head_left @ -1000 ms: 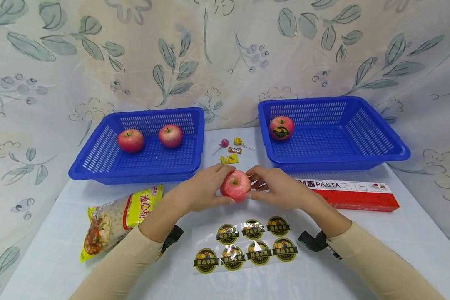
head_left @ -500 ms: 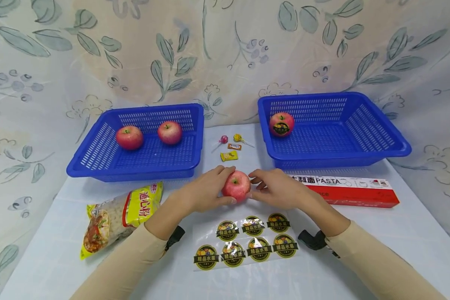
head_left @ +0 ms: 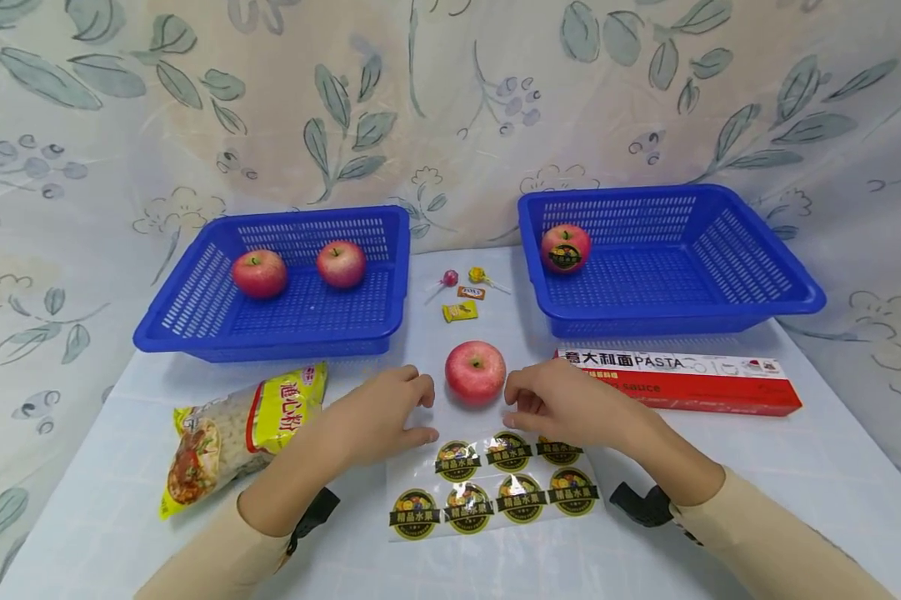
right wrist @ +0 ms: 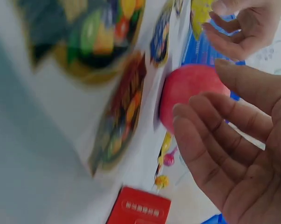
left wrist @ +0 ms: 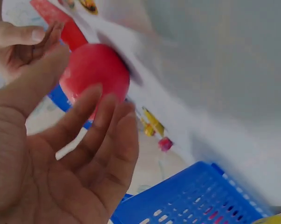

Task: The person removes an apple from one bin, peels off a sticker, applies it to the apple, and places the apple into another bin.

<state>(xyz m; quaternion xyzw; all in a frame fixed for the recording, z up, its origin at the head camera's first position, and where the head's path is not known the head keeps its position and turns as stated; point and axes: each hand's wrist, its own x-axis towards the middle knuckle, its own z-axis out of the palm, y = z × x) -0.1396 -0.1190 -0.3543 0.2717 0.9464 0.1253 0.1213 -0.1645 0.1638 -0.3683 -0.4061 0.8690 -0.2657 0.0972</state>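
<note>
A red apple [head_left: 476, 373] stands alone on the white table between the two hands, stem upward. My left hand [head_left: 382, 408] hovers to its left with loosely bent fingers and a visible gap to the fruit. On the other side, my right hand [head_left: 563, 402] has its bent fingertips right at the apple's edge. In the right wrist view the fingers [right wrist: 196, 140] overlap the apple [right wrist: 189, 91], and the palm holds nothing. Below the hands lies a clear sheet of round black-and-gold stickers [head_left: 521, 497]; the right hand partly covers its top right sticker.
Two apples sit in the left blue basket [head_left: 270, 340]; one stickered apple [head_left: 566, 248] is in the right blue basket [head_left: 683, 312]. Between them lie two lollipops and small wrapped candies [head_left: 460, 311]. A pasta bag [head_left: 247, 429] lies left, a red-and-white pasta box [head_left: 713, 392] right.
My left hand has let go of the apple and drawn back to the left and toward me. The right hand has shifted slightly lower. The apple now stands free, barely moved.
</note>
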